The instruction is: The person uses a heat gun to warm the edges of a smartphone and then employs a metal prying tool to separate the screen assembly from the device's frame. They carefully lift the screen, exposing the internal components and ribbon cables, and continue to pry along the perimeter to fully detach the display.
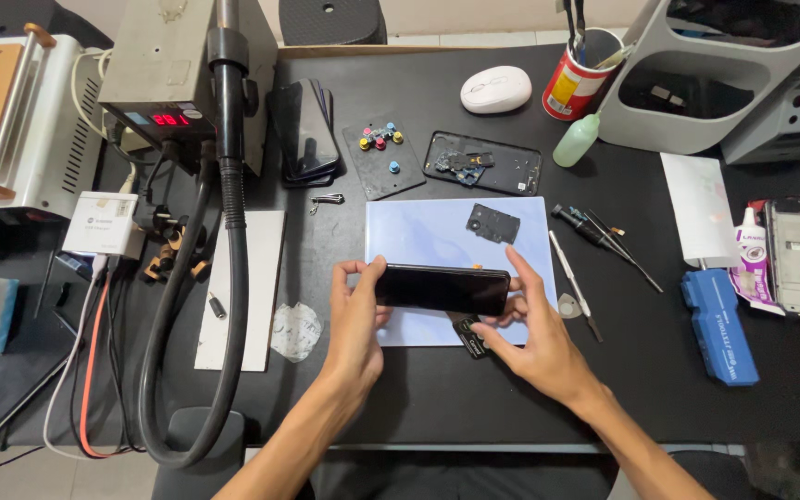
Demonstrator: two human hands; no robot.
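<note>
A black smartphone (442,288) is held on its long edge above a pale blue work mat (418,236). My left hand (358,310) grips its left end and my right hand (530,324) grips its right end from behind. A small black part (470,338) lies on the mat just under my right hand. Another black cover piece (493,223) rests on the mat farther back.
A hot-air station with a thick black hose (224,231) stands at the left. Behind the mat are a phone stack (304,130), a screw tray (381,156), an opened phone frame (483,164), a white mouse (496,89) and a red cup (578,79). Screwdrivers (594,236), a blue box (719,324) lie right.
</note>
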